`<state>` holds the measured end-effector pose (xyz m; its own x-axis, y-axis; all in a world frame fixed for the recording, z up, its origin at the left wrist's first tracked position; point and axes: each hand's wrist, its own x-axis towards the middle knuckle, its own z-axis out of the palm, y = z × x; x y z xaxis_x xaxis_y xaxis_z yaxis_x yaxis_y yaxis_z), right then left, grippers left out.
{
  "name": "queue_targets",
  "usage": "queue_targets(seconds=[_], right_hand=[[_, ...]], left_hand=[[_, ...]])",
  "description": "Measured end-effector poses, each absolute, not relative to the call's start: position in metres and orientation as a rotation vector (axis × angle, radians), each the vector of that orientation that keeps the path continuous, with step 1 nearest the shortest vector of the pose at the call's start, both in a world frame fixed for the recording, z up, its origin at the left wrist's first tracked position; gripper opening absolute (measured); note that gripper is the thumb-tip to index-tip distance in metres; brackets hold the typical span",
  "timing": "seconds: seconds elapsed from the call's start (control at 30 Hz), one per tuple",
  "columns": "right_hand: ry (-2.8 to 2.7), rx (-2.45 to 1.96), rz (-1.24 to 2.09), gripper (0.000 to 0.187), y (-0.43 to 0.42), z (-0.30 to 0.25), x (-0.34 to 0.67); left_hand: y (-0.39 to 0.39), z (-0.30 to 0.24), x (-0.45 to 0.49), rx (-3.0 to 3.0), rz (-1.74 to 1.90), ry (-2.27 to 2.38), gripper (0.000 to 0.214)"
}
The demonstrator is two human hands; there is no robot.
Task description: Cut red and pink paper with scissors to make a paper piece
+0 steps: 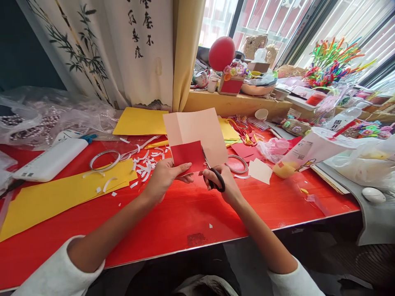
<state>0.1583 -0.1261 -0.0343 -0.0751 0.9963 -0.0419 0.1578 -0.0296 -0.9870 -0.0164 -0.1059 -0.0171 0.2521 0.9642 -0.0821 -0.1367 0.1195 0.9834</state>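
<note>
My left hand [168, 176] pinches the lower left part of a red paper [188, 157], thumb on top. A larger pale pink sheet [200, 127] with a fold line shows behind the red paper; whether the two are joined I cannot tell. My right hand [224, 183] is closed round the black handles of a pair of scissors [217, 176]. The scissor blades point up and left, at the right edge of the red paper. Shreds of white paper [146, 164] lie on the table beside my left hand.
Yellow paper strips [70, 191] and a tape roll [105, 159] lie left on the red table [173, 224]. To the right are another tape roll [237, 163], a cream paper piece [260, 171] and a tilted drink cup [308, 150]. A crowded windowsill [210, 100] runs behind.
</note>
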Motion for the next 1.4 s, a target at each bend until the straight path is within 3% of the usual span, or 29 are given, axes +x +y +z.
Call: queue_targets(seconds=[0.37,1.0,1.4], right_hand=[[-1.352,-1.282,1.195,0.041,-0.125,-0.038,0.159],[-1.337,-1.316,1.102,0.050,-0.126,-0.042,0.153],[-1.651,-1.295,1.456,0.056,-0.140,-0.023,0.184]], left_hand=[[-0.104,-0.021,-0.017,1.153,1.016,0.938,0.028],[-0.106,-0.023,-0.019,1.145,1.010,0.937,0.025],[-0.094,-0.017,-0.028,1.125,1.120,0.963,0.022]])
